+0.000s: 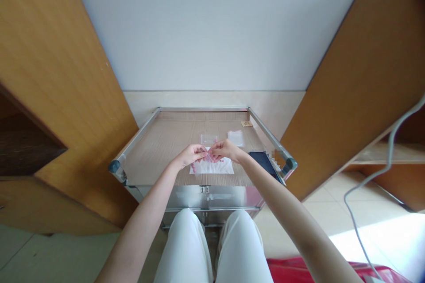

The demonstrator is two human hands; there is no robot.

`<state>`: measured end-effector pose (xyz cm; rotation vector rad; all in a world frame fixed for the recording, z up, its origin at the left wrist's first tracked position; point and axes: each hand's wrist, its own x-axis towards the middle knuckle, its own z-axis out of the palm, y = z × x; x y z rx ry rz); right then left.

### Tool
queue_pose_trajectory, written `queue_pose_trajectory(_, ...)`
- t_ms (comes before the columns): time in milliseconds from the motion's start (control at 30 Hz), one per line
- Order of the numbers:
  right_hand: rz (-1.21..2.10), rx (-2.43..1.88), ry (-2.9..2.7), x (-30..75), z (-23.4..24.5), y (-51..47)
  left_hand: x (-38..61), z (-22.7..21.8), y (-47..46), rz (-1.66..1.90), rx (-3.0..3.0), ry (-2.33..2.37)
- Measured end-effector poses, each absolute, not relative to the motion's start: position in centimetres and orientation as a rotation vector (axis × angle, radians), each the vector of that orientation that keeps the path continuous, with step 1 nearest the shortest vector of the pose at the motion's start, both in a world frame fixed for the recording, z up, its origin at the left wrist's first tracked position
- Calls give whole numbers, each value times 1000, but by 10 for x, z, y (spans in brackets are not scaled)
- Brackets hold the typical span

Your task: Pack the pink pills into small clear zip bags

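Observation:
Over the middle of a metal-framed cart, my left hand (191, 154) and my right hand (225, 150) meet with their fingers pinched. Between them is a small clear plastic bag (209, 156) with a pinkish tint, gripped from both sides. Its contents, if any, are too small to make out. Below the hands lies a white sheet (217, 168), with small pink pieces (194, 168) at its left side. Just behind the hands rests another clear bag (207, 138) with pink bits near it. Beyond my right hand sit clear bags with a pink edge (235, 138).
The wood-patterned cart top (179, 128) has a raised metal rail (136, 135). A dark phone (264, 162) lies near its right edge, and a small tan card (246, 124) farther back. Wooden cabinets (352, 75) flank the cart. A grey cable (390, 150) hangs at right.

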<state>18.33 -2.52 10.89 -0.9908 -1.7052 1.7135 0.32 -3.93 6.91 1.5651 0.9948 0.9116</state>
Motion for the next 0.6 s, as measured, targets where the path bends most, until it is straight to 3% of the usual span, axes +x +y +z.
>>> queue_pose_trajectory(267, 1658, -991, -1749, 180, 100, -23, 6, 68, -44, 935, 1512, 1002)
queue_pose_trajectory(467, 1690, -946, -1587, 177, 96, -24, 10, 70, -49, 1261, 1395, 1027)
queue_pose_trajectory(600, 1625, -919, -1568, 173, 96, -24, 15, 81, -55, 1294, 1485, 1089)
